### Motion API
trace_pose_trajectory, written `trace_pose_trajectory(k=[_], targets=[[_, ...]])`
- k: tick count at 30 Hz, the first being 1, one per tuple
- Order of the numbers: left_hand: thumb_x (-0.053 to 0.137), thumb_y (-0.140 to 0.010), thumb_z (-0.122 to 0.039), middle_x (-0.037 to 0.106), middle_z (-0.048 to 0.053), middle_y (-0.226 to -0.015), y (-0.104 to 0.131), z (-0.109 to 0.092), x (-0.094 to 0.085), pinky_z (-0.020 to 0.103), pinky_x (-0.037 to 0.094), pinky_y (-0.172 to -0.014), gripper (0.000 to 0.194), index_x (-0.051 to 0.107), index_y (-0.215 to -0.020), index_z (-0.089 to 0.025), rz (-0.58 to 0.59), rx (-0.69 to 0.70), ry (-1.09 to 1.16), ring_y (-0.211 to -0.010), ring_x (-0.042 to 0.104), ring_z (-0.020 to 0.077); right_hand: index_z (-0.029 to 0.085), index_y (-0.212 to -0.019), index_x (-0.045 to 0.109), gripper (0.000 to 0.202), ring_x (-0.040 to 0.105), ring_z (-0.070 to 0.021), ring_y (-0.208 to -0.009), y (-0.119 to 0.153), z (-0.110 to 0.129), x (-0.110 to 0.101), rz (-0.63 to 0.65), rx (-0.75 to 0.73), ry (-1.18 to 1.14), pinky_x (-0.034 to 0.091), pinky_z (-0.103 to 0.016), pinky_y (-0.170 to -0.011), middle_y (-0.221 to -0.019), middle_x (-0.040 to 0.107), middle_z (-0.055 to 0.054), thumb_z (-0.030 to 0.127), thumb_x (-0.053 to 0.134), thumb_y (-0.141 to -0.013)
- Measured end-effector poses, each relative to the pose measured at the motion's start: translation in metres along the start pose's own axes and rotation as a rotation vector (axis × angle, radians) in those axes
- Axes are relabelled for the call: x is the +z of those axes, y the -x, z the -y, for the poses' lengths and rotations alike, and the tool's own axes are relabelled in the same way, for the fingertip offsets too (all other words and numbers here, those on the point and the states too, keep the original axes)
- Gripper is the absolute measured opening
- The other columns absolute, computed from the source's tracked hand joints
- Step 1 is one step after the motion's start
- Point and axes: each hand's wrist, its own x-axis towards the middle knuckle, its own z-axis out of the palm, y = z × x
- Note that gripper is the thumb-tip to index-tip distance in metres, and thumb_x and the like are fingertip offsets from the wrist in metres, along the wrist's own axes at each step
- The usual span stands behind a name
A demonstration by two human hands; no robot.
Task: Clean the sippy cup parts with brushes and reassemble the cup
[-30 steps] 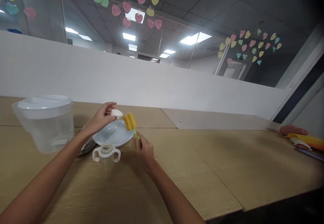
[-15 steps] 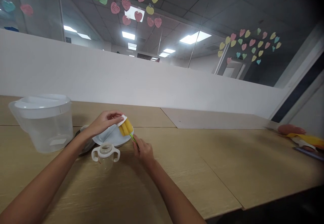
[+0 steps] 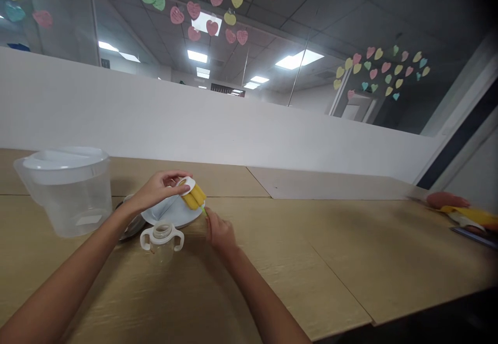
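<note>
One clumsy shove of the sponge brush (image 3: 193,197) gripped in my right hand (image 3: 221,233) could pop the white cap (image 3: 189,183) it's pushed against out of my left hand (image 3: 153,193), pinching above the plate (image 3: 184,221), and knock the open bottle (image 3: 162,239) over, ugh.

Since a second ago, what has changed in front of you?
The white cap in the left hand moved right and slightly down, and the yellow sponge brush in the right hand came a little left to meet it. Nothing was taken up or released. The two-handled cup, plate and pitcher stayed put.
</note>
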Motion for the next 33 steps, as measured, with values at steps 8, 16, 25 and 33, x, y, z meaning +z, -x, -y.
trace_pose_trajectory(k=[8,16,25,33], targets=[[0.053,-0.074,-0.024,0.062,0.007,-0.111,-0.006,0.026,-0.007,0.037,0.041,-0.088,0.056,0.046,-0.129,-0.017,-0.235,0.364,-0.742,-0.097,0.047,0.024,0.013,-0.127,0.043,0.041,0.061,-0.0172,-0.075,-0.004,-0.001,-0.006,-0.077,0.434,-0.185,0.047,-0.026,-0.065,-0.089,0.064,-0.008,0.015,0.031,-0.088],[0.056,-0.069,-0.021,0.061,0.004,-0.11,-0.007,0.027,-0.003,0.033,0.041,-0.09,0.077,0.024,-0.139,-0.02,-0.185,0.286,-0.668,-0.105,0.049,0.0222,0.018,-0.137,0.039,0.048,0.056,-0.0125,-0.067,-0.002,0.005,-0.003,0.026,0.204,-0.234,0.046,-0.021,-0.062,-0.076,0.059,-0.003,0.013,0.028,-0.09],[0.056,-0.069,-0.026,0.062,0.005,-0.108,-0.003,0.02,-0.005,0.033,0.043,-0.084,0.069,0.034,-0.134,-0.022,-0.123,0.185,-0.761,-0.099,0.056,0.0231,0.019,-0.134,0.044,0.053,0.051,-0.0129,-0.058,-0.001,0.002,0.003,0.117,0.18,-0.114,0.043,-0.02,-0.055,-0.072,0.058,-0.005,0.007,0.029,-0.085],[0.056,-0.064,-0.018,0.059,0.013,-0.116,0.0,0.053,-0.055,0.038,0.045,-0.081,0.049,0.057,-0.113,-0.017,-0.007,-0.267,-1.024,-0.103,0.057,0.0311,0.014,-0.135,0.042,0.047,0.059,-0.0164,-0.081,-0.008,-0.009,-0.008,-0.086,0.415,-0.274,0.047,-0.028,-0.074,-0.089,0.064,-0.008,0.015,0.026,-0.091]])
